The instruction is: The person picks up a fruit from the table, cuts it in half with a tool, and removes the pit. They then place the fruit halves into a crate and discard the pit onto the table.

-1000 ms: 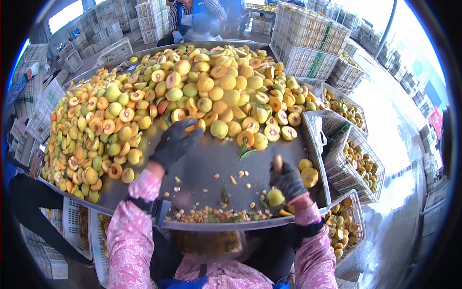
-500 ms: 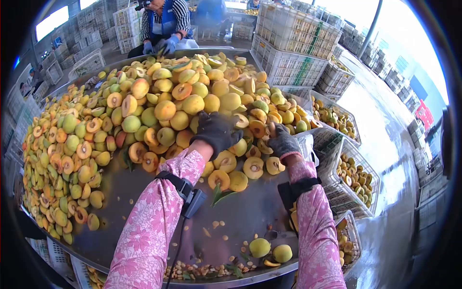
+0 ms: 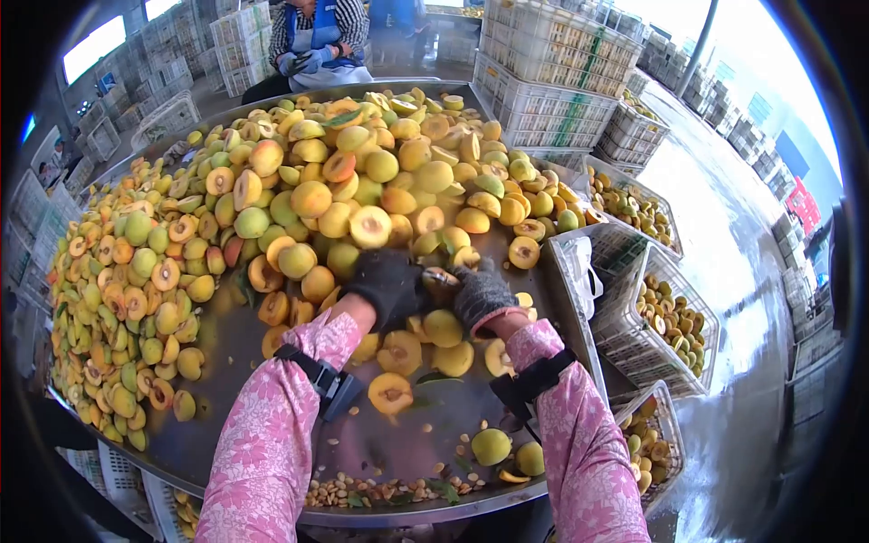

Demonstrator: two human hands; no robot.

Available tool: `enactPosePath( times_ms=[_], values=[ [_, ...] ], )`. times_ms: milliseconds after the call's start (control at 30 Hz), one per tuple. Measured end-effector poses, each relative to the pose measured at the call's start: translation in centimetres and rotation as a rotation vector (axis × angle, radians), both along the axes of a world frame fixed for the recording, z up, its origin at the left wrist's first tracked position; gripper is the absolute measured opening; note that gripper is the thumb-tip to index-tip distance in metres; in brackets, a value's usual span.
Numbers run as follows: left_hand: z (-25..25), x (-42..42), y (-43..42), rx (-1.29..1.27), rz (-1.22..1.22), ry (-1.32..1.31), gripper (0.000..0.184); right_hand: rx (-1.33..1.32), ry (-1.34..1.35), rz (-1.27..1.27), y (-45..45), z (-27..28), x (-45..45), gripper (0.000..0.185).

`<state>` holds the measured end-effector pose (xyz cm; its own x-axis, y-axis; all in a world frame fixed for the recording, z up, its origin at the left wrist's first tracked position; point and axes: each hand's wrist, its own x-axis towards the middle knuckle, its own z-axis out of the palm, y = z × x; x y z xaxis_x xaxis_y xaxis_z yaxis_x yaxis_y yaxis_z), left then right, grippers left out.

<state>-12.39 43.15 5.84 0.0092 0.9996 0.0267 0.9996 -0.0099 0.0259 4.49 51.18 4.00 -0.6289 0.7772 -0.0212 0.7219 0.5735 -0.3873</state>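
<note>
A heap of yellow peaches point(image 3: 308, 199), many cut in half with the stones showing, covers a metal table point(image 3: 262, 425). My left hand point(image 3: 387, 288), in a dark glove, is in the near side of the heap, its fingers closed around a blurred peach point(image 3: 441, 282). Close beside it, my right hand point(image 3: 484, 297) in a grey glove is curled against that same fruit; what lies within its fingers is hidden. Just below the hands are several peach halves, among them one half point(image 3: 390, 394) lying cut side up.
Loose stones point(image 3: 339, 491) and leaves line the table's near edge, beside two whole peaches point(image 3: 491, 446). Crates of peach halves point(image 3: 670, 317) stand along the right side. Stacked white crates point(image 3: 543, 113) rise behind. A person in a blue vest point(image 3: 317, 45) sits across the table.
Both hands have drawn nearer to me and come together, the right moving left. Peaches have shifted around them. The person opposite has brought their gloved hands together.
</note>
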Motion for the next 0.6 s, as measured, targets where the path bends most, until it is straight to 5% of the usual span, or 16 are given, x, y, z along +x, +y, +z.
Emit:
enactPosePath(
  times_ms=[267, 367, 433, 533, 600],
  values=[
    [0.8, -1.6, -14.0, 0.173, -0.041, -0.035, 0.025, -0.167, 0.119, 0.307, -11.5, -0.4, -1.1, 0.045],
    [2.1, -1.5, -18.5, -0.071, 0.057, -0.066, 0.026, -0.260, 0.241, 0.409, -15.3, -0.4, -0.7, 0.044],
    [2.0, -3.4, -20.3, -0.142, 0.062, -0.295, 0.031, -0.464, 0.258, 0.459, -16.8, 1.0, 0.1, 0.044],
    [4.7, -4.4, -20.7, -0.091, 0.287, -0.828, 0.034, -0.347, 0.378, 0.458, -17.9, 2.6, 2.5, 0.043],
    [6.6, -3.8, -17.7, 0.086, 0.304, -0.461, 0.035, -0.451, 0.512, 0.308, -18.8, 4.8, 4.9, 0.040]
  ],
)
